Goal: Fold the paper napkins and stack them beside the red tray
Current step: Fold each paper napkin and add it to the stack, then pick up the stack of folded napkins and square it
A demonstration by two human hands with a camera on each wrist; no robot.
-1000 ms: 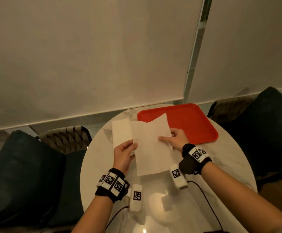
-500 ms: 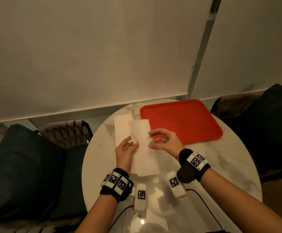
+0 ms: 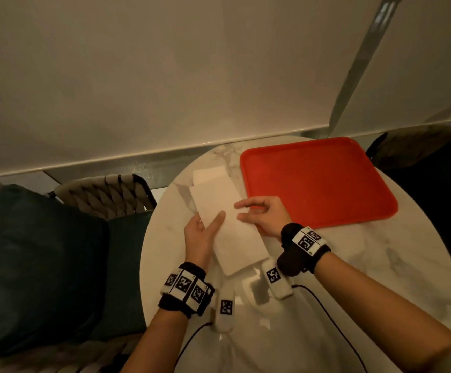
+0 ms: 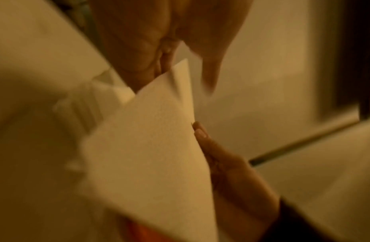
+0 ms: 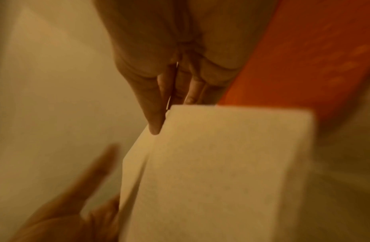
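Note:
A white paper napkin, folded into a long narrow strip, lies slanted on the round marble table just left of the red tray. My left hand holds its left edge, thumb on top and fingers underneath. My right hand is beside the napkin's right edge, fingers loosely spread, thumb and index tips touching the paper. The wrist views show the napkin between both hands and a strip of the tray. Another folded napkin lies behind, partly under the strip.
Woven chairs with dark cushions stand at the left and at the right of the table. Black cables trail from my wrists over the near tabletop. A pale wall closes off the far side.
The napkin was a wide open sheet a second ago; my right hand brought one half across, and it is now a narrow strip. My left hand stayed at the left edge.

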